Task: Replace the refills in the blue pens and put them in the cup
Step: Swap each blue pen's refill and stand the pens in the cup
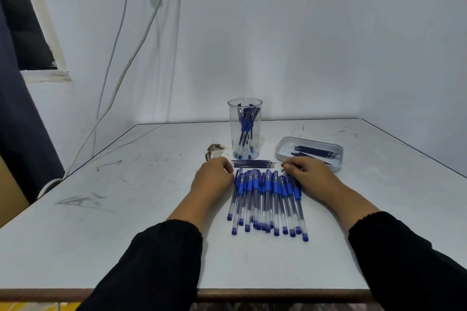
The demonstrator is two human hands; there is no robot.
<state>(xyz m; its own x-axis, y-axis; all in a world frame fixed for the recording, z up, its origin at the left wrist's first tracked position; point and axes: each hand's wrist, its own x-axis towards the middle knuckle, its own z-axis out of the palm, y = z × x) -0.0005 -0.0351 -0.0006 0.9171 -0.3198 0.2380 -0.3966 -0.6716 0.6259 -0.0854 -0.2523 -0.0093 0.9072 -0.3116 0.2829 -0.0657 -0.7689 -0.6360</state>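
Both hands are lying mid-tabletop flanking the row of blue pens (266, 199), the left hand (214, 177) loosely curled and holding nothing, the right hand (307, 171) pinching a thin dark refill (283, 170), the clear cup (245, 129) standing toward the far edge.

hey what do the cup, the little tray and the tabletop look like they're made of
Cup: clear, glossy plastic, probably; the pens inside show straight through its wall.
Tray: white, opaque, smooth plastic by the look, with a rounded moulded rim.
Tabletop: pale, matt laminate over board, perhaps; it is scuffed, and a brown edge shows in front.
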